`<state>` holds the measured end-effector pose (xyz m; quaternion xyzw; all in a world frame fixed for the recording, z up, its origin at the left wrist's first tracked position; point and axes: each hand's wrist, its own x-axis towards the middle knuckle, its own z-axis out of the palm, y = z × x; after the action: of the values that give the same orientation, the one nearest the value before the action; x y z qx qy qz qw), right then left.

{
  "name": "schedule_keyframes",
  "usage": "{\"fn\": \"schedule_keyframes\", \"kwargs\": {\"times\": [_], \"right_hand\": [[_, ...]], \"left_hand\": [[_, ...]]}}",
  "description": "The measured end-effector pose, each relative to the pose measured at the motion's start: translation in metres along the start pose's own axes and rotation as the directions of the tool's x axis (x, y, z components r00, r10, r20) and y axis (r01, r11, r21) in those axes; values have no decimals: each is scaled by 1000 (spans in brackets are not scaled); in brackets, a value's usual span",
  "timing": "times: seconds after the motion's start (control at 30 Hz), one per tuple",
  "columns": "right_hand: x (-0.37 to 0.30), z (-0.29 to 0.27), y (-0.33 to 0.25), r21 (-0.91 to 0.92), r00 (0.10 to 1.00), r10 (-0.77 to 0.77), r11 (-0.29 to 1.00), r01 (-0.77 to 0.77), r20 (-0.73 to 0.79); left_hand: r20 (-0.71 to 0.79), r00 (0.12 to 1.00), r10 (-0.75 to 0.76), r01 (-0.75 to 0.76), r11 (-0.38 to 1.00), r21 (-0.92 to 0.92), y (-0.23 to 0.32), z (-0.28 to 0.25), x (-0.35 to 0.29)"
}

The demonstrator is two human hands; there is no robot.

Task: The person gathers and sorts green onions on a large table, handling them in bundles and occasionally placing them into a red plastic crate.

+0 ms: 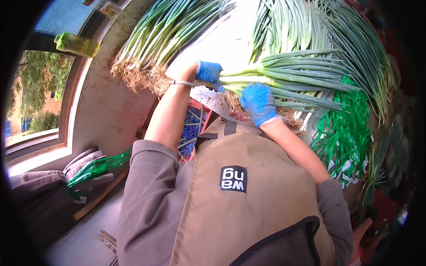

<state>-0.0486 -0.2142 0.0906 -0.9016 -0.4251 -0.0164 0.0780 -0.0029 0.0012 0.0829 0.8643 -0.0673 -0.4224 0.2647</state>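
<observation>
A bunch of green onions (306,73) lies crosswise in front of me, white stems to the left and green leaves fanning right. My left hand (210,75), in a blue glove, is closed round its white end, and the root tips there are hidden. Farther right, my right hand (258,103), gloved the same way, has its fingers curled over the stems on the near side. Loose green onions (284,31) spread over the white work surface (233,33) beyond the bunch. Some rooty ends show beneath my right wrist.
More green onions with shaggy roots (164,35) lie at the far left, and another heap (359,48) at the right. Green ribbon ties (341,124) hang at my right. A red crate (194,133) stands below my left forearm. A yellow-green bottle (76,44) rests by the window.
</observation>
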Motion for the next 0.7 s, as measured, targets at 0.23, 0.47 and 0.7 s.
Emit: {"fn": "schedule_keyframes", "kwargs": {"times": [0.23,0.47,0.7], "right_hand": [[-1,44,-3,-178,986,45,981,-74,-159],[9,59,-13,21,971,137,991,-135,-198],[20,44,-15,220,970,223,946,-238,94]], "left_hand": [[-236,967,98,-2,927,376,-15,13,5],[-62,998,3,3,995,104,22,2,-8],[-41,997,-70,67,994,-82,29,3,-15]]}}
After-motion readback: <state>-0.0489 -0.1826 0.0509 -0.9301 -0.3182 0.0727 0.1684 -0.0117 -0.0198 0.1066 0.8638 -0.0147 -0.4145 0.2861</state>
